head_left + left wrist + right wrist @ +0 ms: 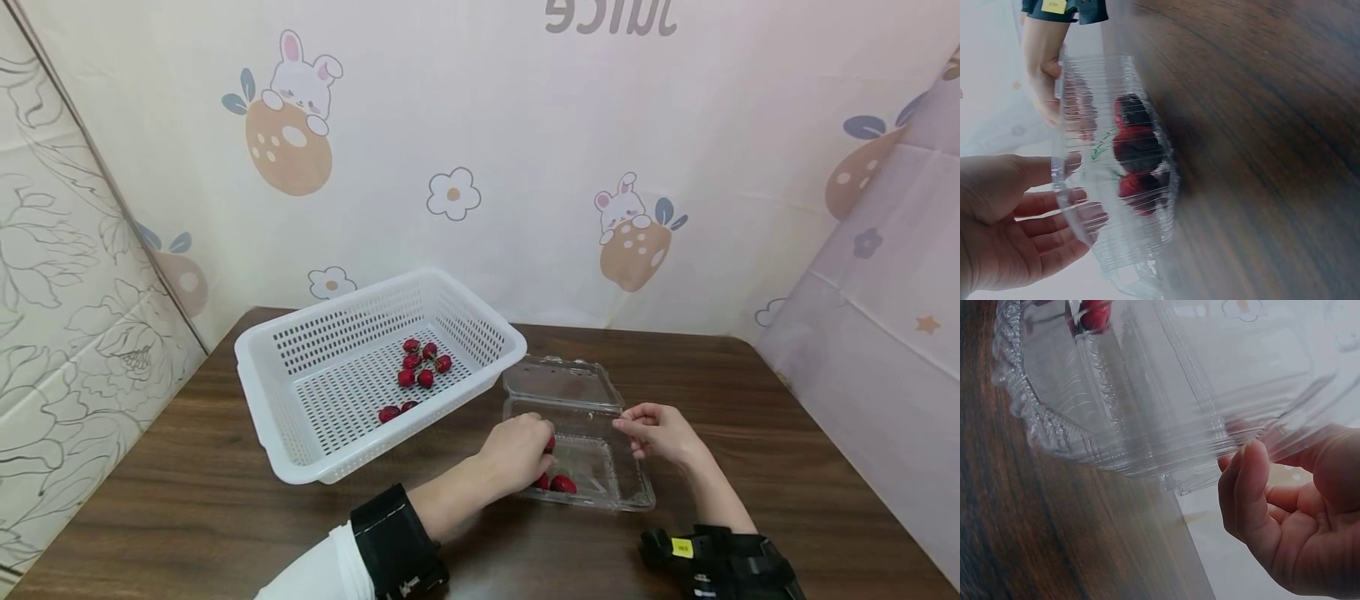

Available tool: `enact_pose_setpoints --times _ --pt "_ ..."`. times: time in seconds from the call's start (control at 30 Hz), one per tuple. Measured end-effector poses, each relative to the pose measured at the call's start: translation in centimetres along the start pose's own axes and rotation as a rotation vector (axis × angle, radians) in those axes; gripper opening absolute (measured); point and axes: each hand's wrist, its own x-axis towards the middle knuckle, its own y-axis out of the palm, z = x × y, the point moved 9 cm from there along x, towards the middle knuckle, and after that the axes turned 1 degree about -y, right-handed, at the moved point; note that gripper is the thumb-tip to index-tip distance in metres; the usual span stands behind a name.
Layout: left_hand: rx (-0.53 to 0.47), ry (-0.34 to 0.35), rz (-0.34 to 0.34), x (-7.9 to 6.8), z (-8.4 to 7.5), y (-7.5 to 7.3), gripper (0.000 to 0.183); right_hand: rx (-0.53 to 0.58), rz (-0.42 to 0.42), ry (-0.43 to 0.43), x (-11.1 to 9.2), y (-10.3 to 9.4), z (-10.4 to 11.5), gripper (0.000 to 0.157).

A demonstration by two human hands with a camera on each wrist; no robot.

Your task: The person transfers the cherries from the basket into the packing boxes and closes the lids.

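Note:
A clear plastic clamshell box (630, 492) stands on the table, its lid (558, 382) folded back. Inside are three small round red fruits (562, 484), cherry-like, with green stem bits showing in the left wrist view. My left hand (516, 454) reaches over the box's left side; the left wrist view shows its fingers (1054, 228) spread and hanging inside the rim, apart from the fruits (1138, 150). With thumb and fingertips, my right hand (660, 432) pinches the box's right rim; the right wrist view shows that hand (1291, 519) at the clear edge.
Left of the box stands a white perforated plastic basket (262, 392) with several more red fruits (426, 377) on its floor. Its near right corner comes close to the box lid. The dark wooden table (757, 417) ends at a patterned curtain (517, 250).

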Motion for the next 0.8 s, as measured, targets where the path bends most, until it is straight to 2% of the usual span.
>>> enact_pose_setpoints --times 0.3,0.7,0.8 --pt "0.035 0.014 -0.094 -1.2 -0.3 -2.7 0.023 -0.012 0.004 -0.015 -0.1 0.0 0.0 0.034" --pt "-0.006 -0.042 -0.202 -3.2 0.4 -6.3 0.026 -0.007 -0.004 -0.025 -0.1 -0.1 0.0 0.034" --pt "-0.029 -0.035 -0.239 -3.8 0.8 -7.3 0.028 -0.006 -0.002 -0.026 -0.1 -0.1 0.1 0.034"
